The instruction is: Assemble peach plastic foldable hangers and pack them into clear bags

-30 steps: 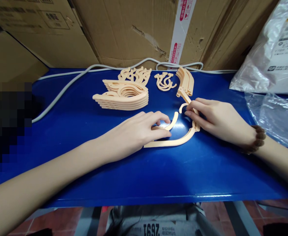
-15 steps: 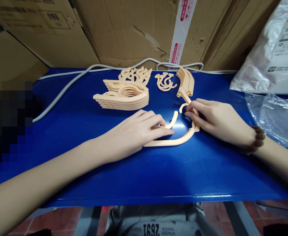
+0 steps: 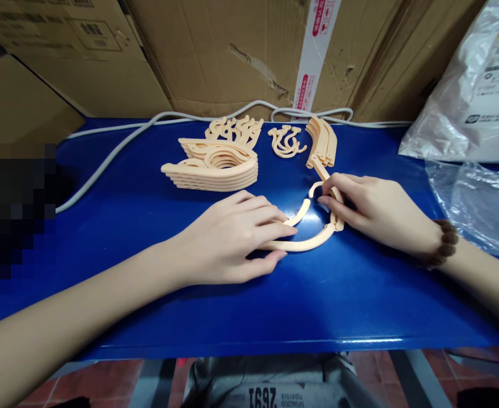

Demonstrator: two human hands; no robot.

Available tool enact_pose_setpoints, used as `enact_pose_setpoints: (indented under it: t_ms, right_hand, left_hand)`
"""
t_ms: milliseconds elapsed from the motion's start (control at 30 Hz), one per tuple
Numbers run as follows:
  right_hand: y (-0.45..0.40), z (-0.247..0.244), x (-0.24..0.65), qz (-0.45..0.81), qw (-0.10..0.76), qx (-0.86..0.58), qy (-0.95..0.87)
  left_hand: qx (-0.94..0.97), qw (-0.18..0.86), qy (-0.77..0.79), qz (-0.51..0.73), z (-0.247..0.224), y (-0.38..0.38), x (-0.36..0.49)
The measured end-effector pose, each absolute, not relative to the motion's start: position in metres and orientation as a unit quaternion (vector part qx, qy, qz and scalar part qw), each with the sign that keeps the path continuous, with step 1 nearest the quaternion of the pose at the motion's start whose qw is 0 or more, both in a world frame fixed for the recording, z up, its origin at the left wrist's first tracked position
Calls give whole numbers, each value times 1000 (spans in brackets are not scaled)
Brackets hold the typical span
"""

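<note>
On the blue table lies a cream plastic folding hanger [image 3: 304, 245], its curved arms bent round toward each other. My left hand [image 3: 236, 238] is closed over the hanger's left end, with the thumb on the near side of the lower arm; the hand hides the joint there. At the right, my right hand [image 3: 364, 207] pinches the hanger's other part between thumb and fingertips. A small hook end [image 3: 315, 188] shows beside those fingertips, close to the tip of the upper arm [image 3: 303, 211]. Whether the two tips touch I cannot tell.
A stack of folded hangers [image 3: 215, 175] stands behind my left hand. Further back lie a pile of loose hooks [image 3: 236, 130], a smaller hook pile [image 3: 286, 141] and stacked curved arms [image 3: 322, 141]. A white cable [image 3: 117, 150], cardboard boxes [image 3: 232, 56] and a plastic bag [image 3: 462, 107] border the table.
My left thumb has come out to the near side of the lower arm. The upper arm's tip has moved slightly right and nearer me, and the hanger's right joint has shifted a little left.
</note>
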State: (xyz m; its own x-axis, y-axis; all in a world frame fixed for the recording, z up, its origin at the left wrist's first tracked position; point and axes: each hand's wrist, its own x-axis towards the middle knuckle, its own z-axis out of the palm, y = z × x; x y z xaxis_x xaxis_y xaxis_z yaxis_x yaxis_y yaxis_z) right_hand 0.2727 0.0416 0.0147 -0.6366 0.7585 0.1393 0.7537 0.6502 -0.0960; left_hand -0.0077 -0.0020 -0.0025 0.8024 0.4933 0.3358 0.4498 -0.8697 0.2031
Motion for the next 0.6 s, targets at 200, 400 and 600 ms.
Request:
enact_pose_setpoints:
  t_ms: [200, 400, 600]
  right_hand:
    - [41, 17, 272, 7, 82, -417, -905]
    - [41, 17, 272, 11, 73, -416, -907]
    - [41, 17, 272, 14, 77, -406, -911]
  left_hand:
    - [957, 34, 229, 175, -4, -1, -6]
    - [957, 38, 230, 172, -3, -2, -5]
    - [949, 62, 239, 195, -5, -4, -4]
